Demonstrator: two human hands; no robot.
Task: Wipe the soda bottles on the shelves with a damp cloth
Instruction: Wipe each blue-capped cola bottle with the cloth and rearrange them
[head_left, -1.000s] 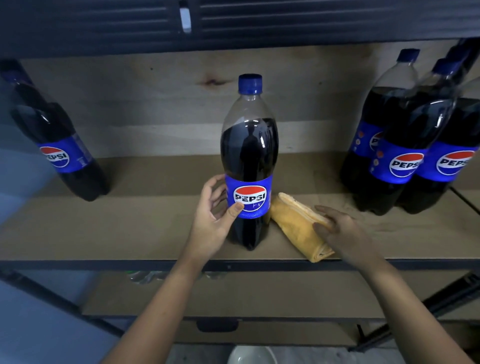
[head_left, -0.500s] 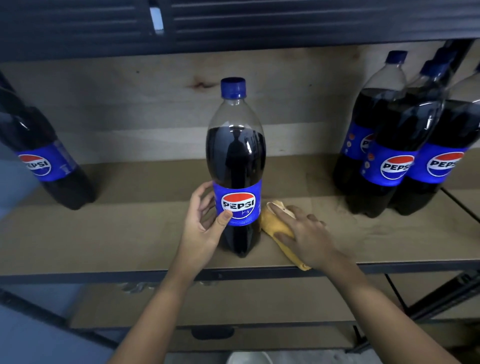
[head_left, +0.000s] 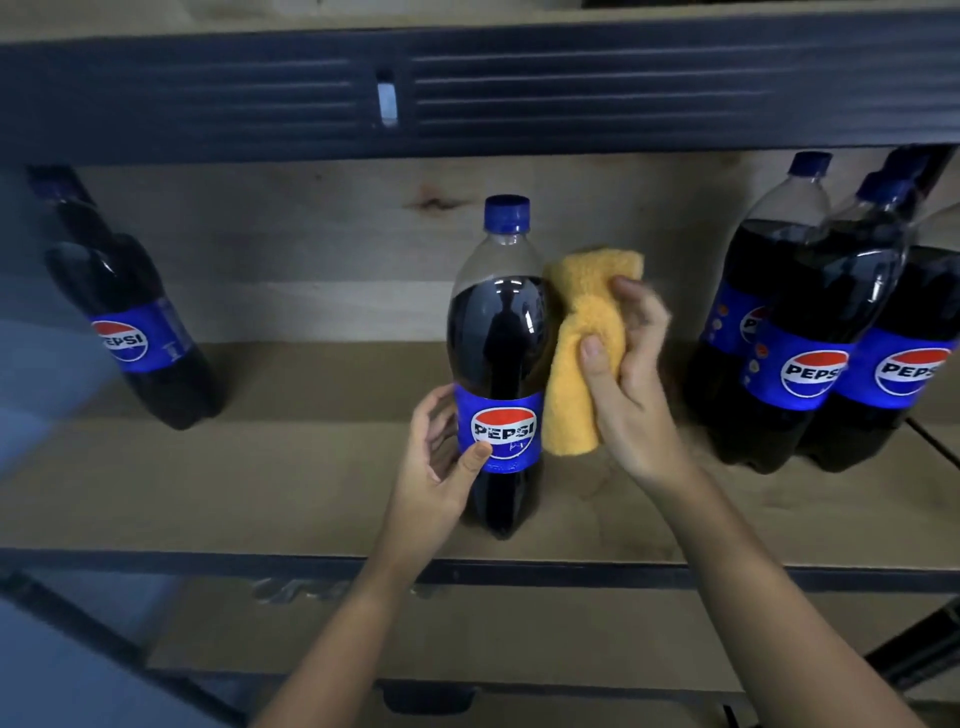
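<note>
The yellow cloth (head_left: 584, 353) has left the shelf board and now hangs lifted against the right side of the middle bottle (head_left: 498, 364), at frame centre. The right hand (head_left: 631, 384) grips the cloth, thumb and curled fingers pinching it. The left hand (head_left: 441, 467) holds the bottle at its blue label, thumb across the front. The bottle stands upright on the shelf (head_left: 260, 493). One bottle (head_left: 130, 312) stands at the left, and a cluster of bottles (head_left: 810, 332) at the right.
</note>
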